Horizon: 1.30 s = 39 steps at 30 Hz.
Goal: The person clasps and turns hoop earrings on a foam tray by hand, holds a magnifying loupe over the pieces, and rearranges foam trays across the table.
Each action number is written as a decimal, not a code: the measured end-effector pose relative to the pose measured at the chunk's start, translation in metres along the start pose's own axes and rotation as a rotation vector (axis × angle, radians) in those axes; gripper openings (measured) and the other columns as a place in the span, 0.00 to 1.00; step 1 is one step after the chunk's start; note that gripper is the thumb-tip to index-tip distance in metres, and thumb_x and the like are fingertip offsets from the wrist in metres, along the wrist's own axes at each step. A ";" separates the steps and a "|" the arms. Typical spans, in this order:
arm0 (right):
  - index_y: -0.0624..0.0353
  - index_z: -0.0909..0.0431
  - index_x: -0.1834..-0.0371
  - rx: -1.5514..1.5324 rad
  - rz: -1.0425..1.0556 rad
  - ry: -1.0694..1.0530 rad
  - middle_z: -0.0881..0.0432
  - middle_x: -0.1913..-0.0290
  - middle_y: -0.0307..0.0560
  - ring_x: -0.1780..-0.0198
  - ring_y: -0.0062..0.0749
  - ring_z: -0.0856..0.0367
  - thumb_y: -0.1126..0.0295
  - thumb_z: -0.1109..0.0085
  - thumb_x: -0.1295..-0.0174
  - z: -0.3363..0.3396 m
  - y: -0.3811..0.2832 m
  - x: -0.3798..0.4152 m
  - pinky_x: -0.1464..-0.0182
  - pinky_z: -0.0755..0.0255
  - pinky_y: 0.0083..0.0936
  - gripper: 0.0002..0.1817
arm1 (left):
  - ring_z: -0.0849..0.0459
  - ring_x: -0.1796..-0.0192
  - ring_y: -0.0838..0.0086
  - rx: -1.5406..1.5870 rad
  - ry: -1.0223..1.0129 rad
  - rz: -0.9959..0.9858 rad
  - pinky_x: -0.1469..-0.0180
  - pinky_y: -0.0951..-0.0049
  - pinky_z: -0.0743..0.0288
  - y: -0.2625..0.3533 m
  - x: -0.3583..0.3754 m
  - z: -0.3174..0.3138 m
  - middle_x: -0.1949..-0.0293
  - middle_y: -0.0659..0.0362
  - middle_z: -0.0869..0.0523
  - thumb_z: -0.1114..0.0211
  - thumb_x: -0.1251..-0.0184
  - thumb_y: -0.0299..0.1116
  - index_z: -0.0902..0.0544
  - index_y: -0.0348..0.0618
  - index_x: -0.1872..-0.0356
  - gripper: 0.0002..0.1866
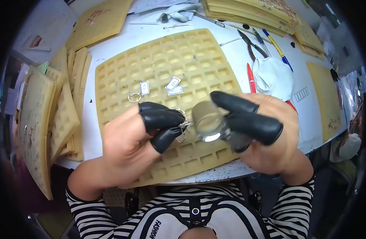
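Note:
My left hand (129, 139), black finger cots on its fingertips, pinches a thin silvery hoop-shaped piece of jewellery (182, 138) above the yellow tray (163, 51) of square pockets. My right hand (268, 129), also in black finger cots, grips a round magnifying loupe (206, 115). The loupe is slightly blurred and sits close to the right of the hoop. A similar open hoop (134, 96) lies on the tray beyond my left fingers. Near it rest three small white tags (144, 87) with blue borders, two of them overlapping.
Stacked yellow trays (65, 107) lean at the left, and more trays (250, 16) lie at the back. To the right are pliers (252, 46), a red pen (251, 77), a blue and yellow pen (277, 49) and a white cloth item (272, 77). A cotton swab (178, 26) lies behind the tray.

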State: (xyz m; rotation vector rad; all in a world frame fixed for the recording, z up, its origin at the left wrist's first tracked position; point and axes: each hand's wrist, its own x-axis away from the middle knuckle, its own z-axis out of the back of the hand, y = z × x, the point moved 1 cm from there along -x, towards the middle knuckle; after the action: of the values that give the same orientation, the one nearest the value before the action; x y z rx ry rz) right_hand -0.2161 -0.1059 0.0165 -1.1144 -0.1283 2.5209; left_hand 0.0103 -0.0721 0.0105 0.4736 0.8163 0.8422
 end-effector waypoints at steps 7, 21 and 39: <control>0.65 0.30 0.68 0.435 -0.675 0.022 0.25 0.72 0.59 0.69 0.58 0.27 0.83 0.47 0.54 0.024 0.056 0.009 0.67 0.35 0.42 0.08 | 0.17 0.66 0.75 -0.002 0.034 0.109 0.67 0.79 0.24 -0.011 0.002 -0.002 0.64 0.56 0.17 0.34 0.45 0.17 0.19 0.35 0.62 0.09; 0.69 0.31 0.68 0.606 -0.545 -0.138 0.31 0.69 0.59 0.61 0.58 0.32 0.83 0.51 0.58 0.031 0.066 0.014 0.57 0.38 0.42 0.10 | 0.17 0.65 0.74 -0.044 0.050 0.066 0.67 0.78 0.24 -0.014 0.003 -0.003 0.65 0.56 0.16 0.34 0.44 0.18 0.19 0.36 0.63 0.08; 0.58 0.18 0.66 0.103 0.064 -0.108 0.17 0.66 0.44 0.62 0.37 0.18 0.74 0.35 0.61 -0.025 0.022 -0.011 0.40 0.35 0.49 0.14 | 0.16 0.55 0.68 0.632 -0.135 0.599 0.59 0.76 0.17 -0.010 0.003 -0.005 0.51 0.53 0.20 0.40 0.35 0.23 0.33 0.33 0.42 0.21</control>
State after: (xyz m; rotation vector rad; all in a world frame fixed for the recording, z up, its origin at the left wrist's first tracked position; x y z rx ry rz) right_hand -0.1975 -0.1320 0.0017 -0.9578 0.0086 2.6127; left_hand 0.0120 -0.0756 -0.0003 1.3674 0.8170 1.0755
